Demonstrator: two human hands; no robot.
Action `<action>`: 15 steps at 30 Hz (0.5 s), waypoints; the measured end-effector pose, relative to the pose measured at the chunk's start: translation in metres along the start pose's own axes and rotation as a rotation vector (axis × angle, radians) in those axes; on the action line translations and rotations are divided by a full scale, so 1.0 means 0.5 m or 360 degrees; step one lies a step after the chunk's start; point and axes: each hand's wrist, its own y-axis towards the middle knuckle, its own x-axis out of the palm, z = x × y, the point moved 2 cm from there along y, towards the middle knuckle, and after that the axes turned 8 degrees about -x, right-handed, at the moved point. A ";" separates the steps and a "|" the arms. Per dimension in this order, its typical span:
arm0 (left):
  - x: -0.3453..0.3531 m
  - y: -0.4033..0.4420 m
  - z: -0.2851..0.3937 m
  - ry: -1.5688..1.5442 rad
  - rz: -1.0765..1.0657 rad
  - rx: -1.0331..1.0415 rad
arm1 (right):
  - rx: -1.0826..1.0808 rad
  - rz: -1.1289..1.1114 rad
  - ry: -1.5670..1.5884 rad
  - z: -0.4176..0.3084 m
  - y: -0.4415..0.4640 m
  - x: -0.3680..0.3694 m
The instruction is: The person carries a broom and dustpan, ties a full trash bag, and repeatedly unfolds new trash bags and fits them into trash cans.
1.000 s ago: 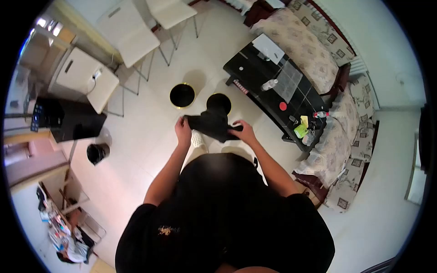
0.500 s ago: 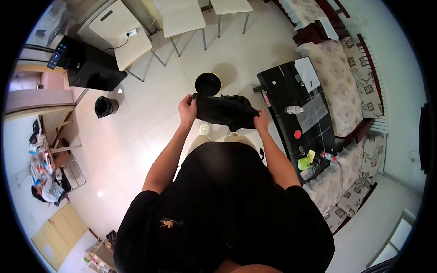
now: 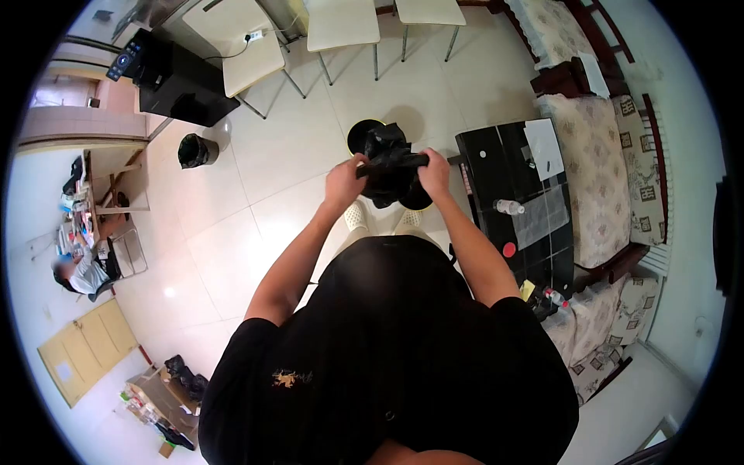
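Observation:
A black plastic bag point(image 3: 387, 147) hangs bunched between my two hands, over the floor in front of my feet. My left hand point(image 3: 346, 184) is closed on its left edge, and my right hand point(image 3: 434, 170) grips the right edge. Behind the bag stands a round black bin point(image 3: 358, 133) with a yellow rim, partly covered by it. Below my right hand a dark rounded shape point(image 3: 417, 200) with a yellowish edge shows; most of it is hidden.
A lined trash bin point(image 3: 198, 151) stands on the left floor near a black cabinet point(image 3: 186, 93). Pale chairs point(image 3: 345, 27) line the far wall. At right are a black table point(image 3: 496, 170) with a bottle point(image 3: 510, 207) and a cushioned sofa point(image 3: 593, 186). A person point(image 3: 85, 275) sits far left.
My hands have come closer together, and the bag, stretched wide before, is now bunched between them. The view has shifted slightly, and the dark rounded shape now shows below my right hand.

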 end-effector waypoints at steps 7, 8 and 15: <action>0.142 -0.034 -0.421 -0.0585 0.0139 -0.1242 | 0.0482 -0.0305 -0.0010 0.212 -0.111 0.048; 0.179 -0.042 -0.451 -0.1072 -0.0026 -0.1490 | 0.0588 -0.0432 -0.0119 0.211 -0.112 0.054; -0.015 0.215 -0.249 -0.2298 -0.0035 -0.0618 | 0.0706 -0.0438 0.1098 0.063 0.216 0.067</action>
